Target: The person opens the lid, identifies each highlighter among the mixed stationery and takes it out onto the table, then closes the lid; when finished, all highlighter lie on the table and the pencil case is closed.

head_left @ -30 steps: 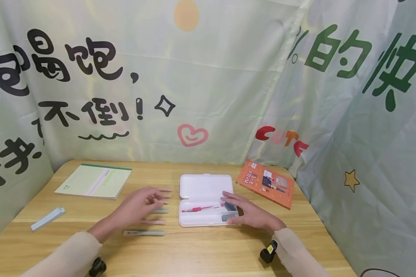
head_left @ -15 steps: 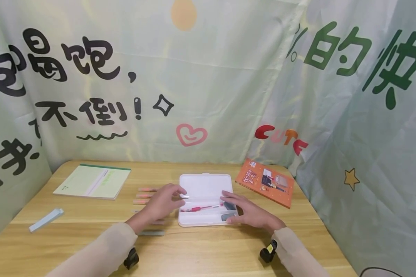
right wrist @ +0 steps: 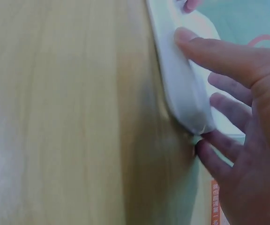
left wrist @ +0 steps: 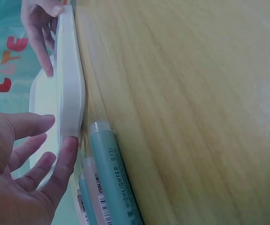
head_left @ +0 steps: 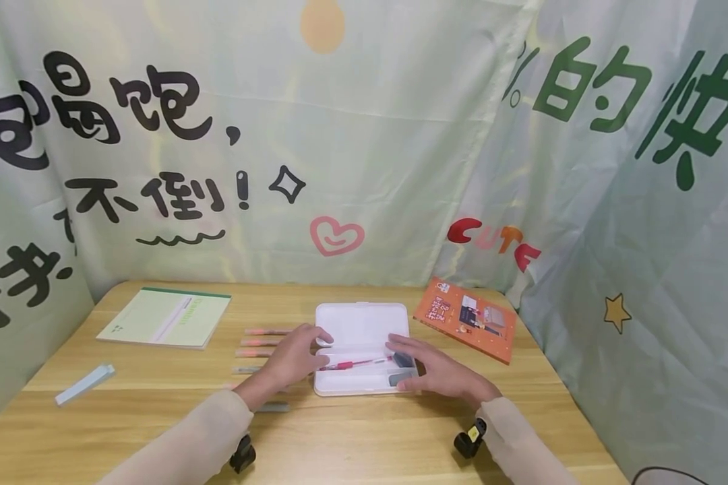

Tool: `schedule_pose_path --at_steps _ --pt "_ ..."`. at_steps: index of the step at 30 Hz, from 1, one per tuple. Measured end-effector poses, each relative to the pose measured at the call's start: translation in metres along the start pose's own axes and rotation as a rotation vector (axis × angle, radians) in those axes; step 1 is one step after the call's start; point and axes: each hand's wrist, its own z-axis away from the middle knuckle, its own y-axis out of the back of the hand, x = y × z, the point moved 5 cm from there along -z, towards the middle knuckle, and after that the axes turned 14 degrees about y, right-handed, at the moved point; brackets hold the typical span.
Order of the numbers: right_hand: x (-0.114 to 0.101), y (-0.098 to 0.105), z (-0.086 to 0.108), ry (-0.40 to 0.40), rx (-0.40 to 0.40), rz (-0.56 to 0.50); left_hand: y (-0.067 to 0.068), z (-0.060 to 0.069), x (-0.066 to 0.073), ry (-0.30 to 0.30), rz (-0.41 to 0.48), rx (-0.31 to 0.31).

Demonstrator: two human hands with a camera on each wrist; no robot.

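Observation:
An open white pencil case (head_left: 362,323) lies mid-table with its lid folded back. Inside are a red-and-clear pen (head_left: 352,365) and dark grey pieces, one of them (head_left: 400,380) near the right end; their kind is unclear. My right hand (head_left: 439,370) holds the case's right end, its thumb on the front wall in the right wrist view. At the left end is my left hand (head_left: 291,357), fingers apart, one fingertip touching the case in the left wrist view. Beneath and beside it lie several highlighters, including a teal one (left wrist: 114,173), partly hidden by the hand.
A pale green notebook (head_left: 166,316) lies at the back left. Nearer on that side is a light blue bar-shaped object (head_left: 85,384). An orange booklet (head_left: 466,320) sits at the back right. Printed cloth (head_left: 267,135) hangs behind the wooden table (head_left: 364,444).
My left hand has moved right from above the highlighters to the left end of the pencil case, uncovering some of them. The right hand has stayed at the case's right end.

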Motion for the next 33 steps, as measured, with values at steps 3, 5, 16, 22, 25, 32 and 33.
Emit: schedule_pose_path --at_steps 3,5,16,22,25,32,33 --pt "-0.004 0.004 -0.001 -0.041 0.041 -0.037 0.001 0.0 0.0 0.008 0.002 0.001" --pt "-0.005 0.007 0.0 -0.072 0.094 -0.069 0.001 0.001 0.001 0.015 0.001 -0.002" --pt "-0.002 0.017 -0.001 -0.153 0.423 -0.139 0.0 0.002 0.003 0.015 0.009 -0.012" --pt "0.003 0.011 -0.001 -0.226 0.483 -0.24 -0.002 0.0 0.002 0.005 0.017 -0.012" --pt "0.002 0.009 -0.001 -0.255 0.481 -0.275 -0.002 0.001 0.002 0.007 0.04 -0.023" --pt "0.001 0.008 -0.001 -0.258 0.474 -0.349 -0.005 0.003 -0.001 0.005 0.192 -0.057" --pt "0.001 0.008 -0.001 -0.253 0.472 -0.355 -0.005 0.003 -0.001 0.002 0.204 -0.053"
